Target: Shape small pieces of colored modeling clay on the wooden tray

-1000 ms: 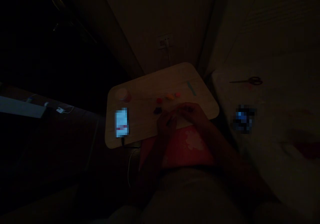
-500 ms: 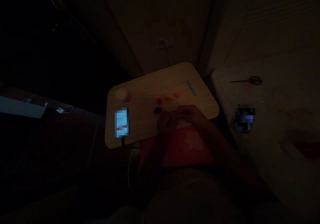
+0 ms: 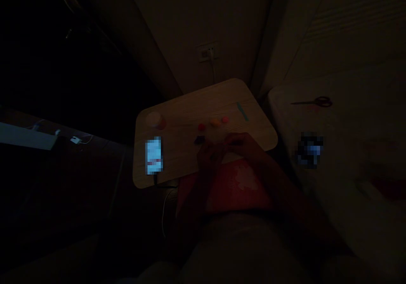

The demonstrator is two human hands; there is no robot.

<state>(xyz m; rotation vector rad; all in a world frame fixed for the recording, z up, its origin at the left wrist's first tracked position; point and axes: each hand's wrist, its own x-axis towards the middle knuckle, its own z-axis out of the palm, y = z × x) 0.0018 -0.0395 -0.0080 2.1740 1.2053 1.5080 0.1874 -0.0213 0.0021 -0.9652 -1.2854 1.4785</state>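
Observation:
In the dim light my left hand [image 3: 209, 155] and my right hand [image 3: 241, 144] meet over the front edge of a small wooden table [image 3: 180, 106]. Fingers of both hands are bent and drawn together; whatever lies between them is too dark to make out. Just beyond my left fingers is a dark lump [image 3: 199, 140]. Behind it sit a red lump [image 3: 201, 126], an orange lump [image 3: 215, 123] and a pink lump [image 3: 225, 119]. A flat teal strip [image 3: 242, 111] lies farther back on the right.
At the table's left stand a pale-topped cup or tub [image 3: 154, 119] and a lit phone [image 3: 154, 155] with a cable. Scissors [image 3: 317, 102] and a blurred dark object [image 3: 309, 149] rest on the pale surface to the right. A wall socket [image 3: 207, 52] holds a plug.
My left hand has shifted slightly left and its fingers have moved. My right hand stays nearly in place. The things on the table are where they were.

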